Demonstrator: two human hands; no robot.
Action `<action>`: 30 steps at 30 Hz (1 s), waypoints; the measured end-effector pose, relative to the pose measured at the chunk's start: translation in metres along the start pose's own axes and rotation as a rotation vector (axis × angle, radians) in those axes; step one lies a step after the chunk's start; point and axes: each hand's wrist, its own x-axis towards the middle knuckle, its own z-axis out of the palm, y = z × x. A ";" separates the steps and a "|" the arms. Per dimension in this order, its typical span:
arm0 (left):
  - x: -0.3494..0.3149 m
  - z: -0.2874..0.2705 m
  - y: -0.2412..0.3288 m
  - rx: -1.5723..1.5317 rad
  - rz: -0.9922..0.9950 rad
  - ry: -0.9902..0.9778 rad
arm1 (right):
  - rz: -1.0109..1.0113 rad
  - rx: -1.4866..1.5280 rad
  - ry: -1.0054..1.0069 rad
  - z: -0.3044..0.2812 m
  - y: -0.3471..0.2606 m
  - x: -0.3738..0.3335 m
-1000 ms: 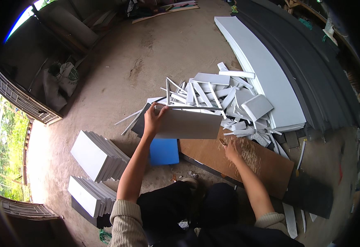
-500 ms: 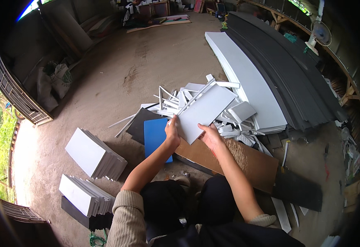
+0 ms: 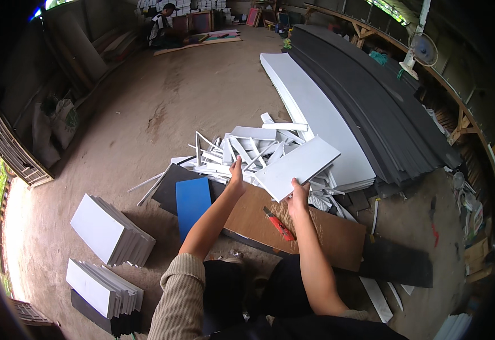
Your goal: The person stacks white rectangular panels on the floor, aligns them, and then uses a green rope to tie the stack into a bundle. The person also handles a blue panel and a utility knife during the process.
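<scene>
A white rectangular foam-like panel [image 3: 301, 165] is tilted in front of me, with my right hand [image 3: 298, 195] gripping its near edge, thumb on top. To its left my left hand [image 3: 236, 177] is raised, fingers pointing up and apart from the panel; nothing can be made out in it. Under my arms lies a brown board [image 3: 327, 235] with a worn surface. A red utility knife [image 3: 280, 225] rests on this board, between my forearms. Beside my left forearm is a blue sheet [image 3: 193, 203]. White offcuts and strips [image 3: 225, 156] are heaped just beyond my hands.
Two stacks of cut white panels, a farther one [image 3: 97, 226] and a nearer one [image 3: 92, 286], stand at left. Long white sheets [image 3: 321, 113] and dark sheets [image 3: 366, 102] lie at right. A fan [image 3: 423, 50] stands beyond them. Another person [image 3: 159, 28] sits far back.
My left hand has come off the panel, which moved right and tilted in my right hand. The thin strip along its edge has come away. The utility knife is now uncovered. The view has shifted.
</scene>
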 end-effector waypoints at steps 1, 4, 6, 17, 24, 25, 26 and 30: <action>0.008 -0.012 0.001 -0.014 0.000 -0.034 | -0.041 -0.032 -0.073 0.004 0.004 0.006; -0.044 0.005 0.020 0.001 -0.165 -0.626 | -0.138 -0.181 -0.127 -0.033 0.008 0.038; -0.066 -0.012 0.049 0.218 -0.058 -0.685 | -0.136 -0.282 -0.236 -0.022 0.013 0.034; -0.182 -0.146 0.112 0.299 0.438 -0.272 | 0.025 -0.325 -0.889 0.078 0.062 -0.045; -0.307 -0.271 0.163 0.358 0.807 0.254 | 0.024 -0.554 -1.443 0.153 0.099 -0.193; -0.329 -0.293 0.159 0.307 0.831 0.290 | 0.024 -0.594 -1.554 0.165 0.109 -0.212; -0.351 -0.313 0.157 0.301 0.860 0.409 | 0.055 -0.632 -1.610 0.179 0.125 -0.235; -0.402 -0.394 0.140 0.368 0.897 0.884 | 0.086 -0.709 -1.797 0.216 0.200 -0.324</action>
